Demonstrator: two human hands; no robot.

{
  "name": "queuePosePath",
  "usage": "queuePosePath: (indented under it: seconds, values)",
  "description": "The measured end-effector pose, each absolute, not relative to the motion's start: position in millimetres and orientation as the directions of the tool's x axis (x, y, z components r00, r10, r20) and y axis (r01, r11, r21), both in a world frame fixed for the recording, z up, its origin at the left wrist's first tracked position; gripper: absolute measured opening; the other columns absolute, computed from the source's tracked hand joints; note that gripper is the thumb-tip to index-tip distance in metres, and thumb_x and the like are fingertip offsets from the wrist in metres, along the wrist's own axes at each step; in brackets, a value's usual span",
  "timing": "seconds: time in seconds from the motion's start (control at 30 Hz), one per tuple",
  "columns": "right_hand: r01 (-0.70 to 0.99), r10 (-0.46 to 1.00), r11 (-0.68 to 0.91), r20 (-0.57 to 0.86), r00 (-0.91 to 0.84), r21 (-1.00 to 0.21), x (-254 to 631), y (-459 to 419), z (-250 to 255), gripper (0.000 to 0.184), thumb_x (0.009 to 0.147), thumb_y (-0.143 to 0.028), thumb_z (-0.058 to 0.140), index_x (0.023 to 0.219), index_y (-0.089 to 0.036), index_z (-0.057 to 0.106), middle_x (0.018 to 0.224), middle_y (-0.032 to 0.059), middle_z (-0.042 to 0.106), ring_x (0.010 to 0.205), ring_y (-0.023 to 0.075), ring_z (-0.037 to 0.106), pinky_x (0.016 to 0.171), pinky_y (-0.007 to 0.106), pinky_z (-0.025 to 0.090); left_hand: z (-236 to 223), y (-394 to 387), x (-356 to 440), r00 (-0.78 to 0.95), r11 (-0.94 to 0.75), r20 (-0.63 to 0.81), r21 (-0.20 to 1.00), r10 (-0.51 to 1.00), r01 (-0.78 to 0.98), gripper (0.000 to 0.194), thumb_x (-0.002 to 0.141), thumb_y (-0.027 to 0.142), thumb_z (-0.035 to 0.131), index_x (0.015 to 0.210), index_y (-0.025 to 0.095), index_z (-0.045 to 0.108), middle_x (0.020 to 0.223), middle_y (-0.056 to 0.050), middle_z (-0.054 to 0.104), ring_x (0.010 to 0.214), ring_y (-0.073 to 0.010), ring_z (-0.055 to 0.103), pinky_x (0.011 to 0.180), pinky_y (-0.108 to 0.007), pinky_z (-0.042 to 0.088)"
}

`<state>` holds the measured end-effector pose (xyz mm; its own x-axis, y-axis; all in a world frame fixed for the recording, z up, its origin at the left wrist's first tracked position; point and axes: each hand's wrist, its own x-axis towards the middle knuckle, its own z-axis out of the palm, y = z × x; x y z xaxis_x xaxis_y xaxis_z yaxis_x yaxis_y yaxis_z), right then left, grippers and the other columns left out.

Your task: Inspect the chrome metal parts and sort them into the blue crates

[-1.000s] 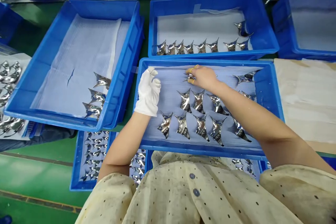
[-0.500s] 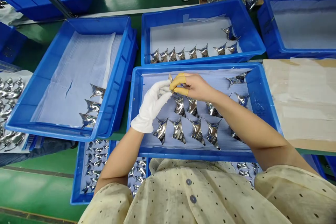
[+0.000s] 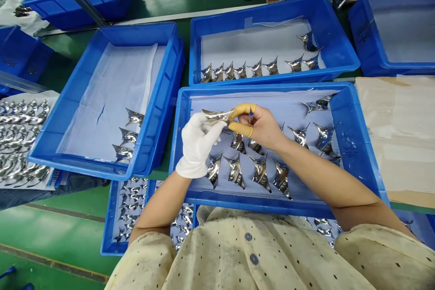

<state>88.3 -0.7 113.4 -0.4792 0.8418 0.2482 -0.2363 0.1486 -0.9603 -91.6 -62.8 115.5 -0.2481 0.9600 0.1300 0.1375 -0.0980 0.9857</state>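
Grips of both hands are closed on one mirror-polished, three-pointed metal piece (image 3: 215, 117), held up over the left part of a blue plastic tray (image 3: 360, 145). The left hand (image 3: 197, 145), in a white cotton glove, cradles the piece's left end with curled fingers. The right hand (image 3: 260, 126) pinches its right end between a thumb and finger wearing yellow finger cots (image 3: 241, 109). A small blue-tipped object (image 3: 250, 115) shows between the right hand's fingers; it is too small to identify.

Similar polished pieces (image 3: 260, 172) lie spaced apart on a pale blue sheet in this tray, just below the hands. Another blue tray (image 3: 272, 79) lies beyond it, with a row of pieces (image 3: 256, 70) along its near edge. A third blue tray (image 3: 136, 29), to the left, holds three pieces (image 3: 129, 138) near its right corner. Further left, more pieces (image 3: 20, 140) lie in rows on a white sheet. A cardboard sheet (image 3: 397, 136) lies on the right, on a green tabletop (image 3: 54, 231).
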Motion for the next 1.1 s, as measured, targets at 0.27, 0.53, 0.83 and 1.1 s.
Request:
queuePosePath:
  seconds: [0.27,0.53,0.83,1.1]
  values:
    - [-0.276,0.913,0.005,0.117,-0.391,-0.961,70.3,-7.0,115.6,0.031,0.081,-0.047,0.086,0.093,-0.021,0.072,0.093,0.0038,0.077,0.081,0.016,0.069,0.08,0.035,0.059,107.8,-71.8,-89.9,-0.094,-0.478,0.557,0.776,0.825,0.411,0.027,0.081,0.04,0.089,0.098,0.025,0.074,0.076,0.003,0.073,0.06,-0.0116,0.067,0.062,-0.027,0.055]
    - [-0.256,0.931,0.02,0.111,-0.347,-0.966,69.8,-10.4,118.9,0.029,0.08,-0.044,0.085,0.091,-0.021,0.071,0.089,0.0029,0.076,0.079,0.0159,0.07,0.076,0.033,0.059,93.2,-74.6,-91.5,-0.151,-0.337,0.398,0.887,0.905,0.317,0.035,0.082,0.046,0.087,0.109,0.029,0.073,0.084,0.001,0.073,0.065,-0.014,0.066,0.066,-0.031,0.056]
    - [-0.164,0.947,0.093,0.138,-0.29,-0.982,72.0,-10.0,120.3,0.031,0.079,-0.048,0.086,0.09,-0.022,0.074,0.094,0.003,0.077,0.079,0.0147,0.066,0.074,0.031,0.056,94.2,-74.3,-90.8,-0.178,-0.315,0.371,0.907,0.911,0.278,0.036,0.081,0.047,0.088,0.107,0.027,0.073,0.084,0.001,0.07,0.065,-0.0133,0.063,0.067,-0.032,0.054]
    - [-0.157,0.952,0.105,0.144,-0.269,-0.982,73.9,-10.5,121.9,0.032,0.079,-0.048,0.086,0.089,-0.022,0.071,0.091,0.0021,0.074,0.072,0.0124,0.06,0.069,0.029,0.053,100.4,-72.3,-94.8,-0.162,-0.259,0.294,0.944,0.942,0.204,0.039,0.081,0.053,0.086,0.108,0.026,0.075,0.07,0.003,0.07,0.058,-0.0133,0.063,0.06,-0.03,0.054]
